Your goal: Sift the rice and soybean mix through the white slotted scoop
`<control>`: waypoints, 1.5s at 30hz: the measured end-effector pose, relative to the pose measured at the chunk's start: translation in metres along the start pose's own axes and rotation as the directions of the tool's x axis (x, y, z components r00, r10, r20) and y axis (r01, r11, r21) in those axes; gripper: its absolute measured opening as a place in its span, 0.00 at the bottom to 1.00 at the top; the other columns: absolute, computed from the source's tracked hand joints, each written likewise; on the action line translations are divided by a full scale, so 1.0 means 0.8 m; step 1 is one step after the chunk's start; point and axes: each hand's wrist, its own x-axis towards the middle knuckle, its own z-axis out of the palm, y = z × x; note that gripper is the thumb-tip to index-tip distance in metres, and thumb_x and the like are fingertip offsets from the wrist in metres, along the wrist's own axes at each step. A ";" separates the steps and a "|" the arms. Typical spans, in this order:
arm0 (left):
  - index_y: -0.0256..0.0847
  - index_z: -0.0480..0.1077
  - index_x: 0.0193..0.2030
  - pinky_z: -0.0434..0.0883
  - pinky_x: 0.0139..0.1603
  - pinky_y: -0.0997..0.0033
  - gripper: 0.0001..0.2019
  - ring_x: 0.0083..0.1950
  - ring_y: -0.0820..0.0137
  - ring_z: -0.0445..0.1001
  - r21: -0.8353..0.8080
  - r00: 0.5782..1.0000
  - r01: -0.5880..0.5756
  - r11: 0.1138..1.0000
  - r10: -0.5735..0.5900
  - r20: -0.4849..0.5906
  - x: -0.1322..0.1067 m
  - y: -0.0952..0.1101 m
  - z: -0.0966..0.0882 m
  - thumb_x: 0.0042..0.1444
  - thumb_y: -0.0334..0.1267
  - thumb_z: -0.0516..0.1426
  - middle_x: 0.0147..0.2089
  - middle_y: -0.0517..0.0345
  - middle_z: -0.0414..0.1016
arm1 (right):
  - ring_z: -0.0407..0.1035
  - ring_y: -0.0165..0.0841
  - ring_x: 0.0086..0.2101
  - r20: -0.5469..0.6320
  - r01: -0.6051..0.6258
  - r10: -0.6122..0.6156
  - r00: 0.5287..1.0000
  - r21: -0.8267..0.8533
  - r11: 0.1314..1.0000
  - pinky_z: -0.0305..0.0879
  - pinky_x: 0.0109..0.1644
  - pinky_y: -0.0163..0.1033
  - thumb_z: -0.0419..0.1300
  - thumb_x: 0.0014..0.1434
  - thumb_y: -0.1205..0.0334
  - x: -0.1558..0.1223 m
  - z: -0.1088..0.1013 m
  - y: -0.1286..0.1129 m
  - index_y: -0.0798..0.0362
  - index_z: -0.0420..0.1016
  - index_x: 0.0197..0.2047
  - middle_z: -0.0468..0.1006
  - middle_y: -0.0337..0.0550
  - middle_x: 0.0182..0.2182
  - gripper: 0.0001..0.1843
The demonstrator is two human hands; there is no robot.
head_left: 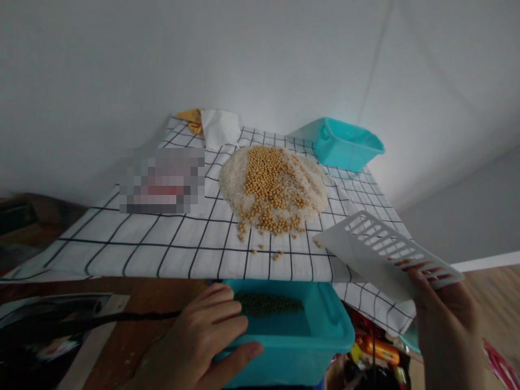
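My right hand (447,309) grips a white plastic slotted piece (357,254), a plain panel joined to a row of slots. It is held tilted above the table's front right part, its far corner close to some loose beans. My left hand (207,330) curls over the left side of a teal bin (280,360) in front of the table edge, thumb stretched along the near side. Small dark green beans (268,304) lie at the back of this bin. On the table, a pile of yellow soybeans (270,179) rests on white rice grains (233,176), with several beans scattered forward.
A black-and-white checked cloth (162,244) covers the table. A second teal bin (345,143) stands at the back right, near the wall. White paper (220,127) and a yellow wrapper (194,119) lie at the back left. A blurred-out patch (164,181) covers something at left.
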 end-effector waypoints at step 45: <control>0.40 0.61 0.26 0.63 0.41 0.65 0.19 0.32 0.69 0.65 0.052 0.998 0.051 0.997 -0.048 -0.051 -0.015 -0.009 -0.015 0.70 0.42 0.50 0.26 0.62 0.63 | 0.73 0.34 0.27 0.524 -0.004 -0.016 0.851 0.037 0.999 0.69 0.30 0.37 0.71 0.51 0.58 -0.008 0.066 -0.032 0.51 0.80 0.31 0.78 0.40 0.25 0.07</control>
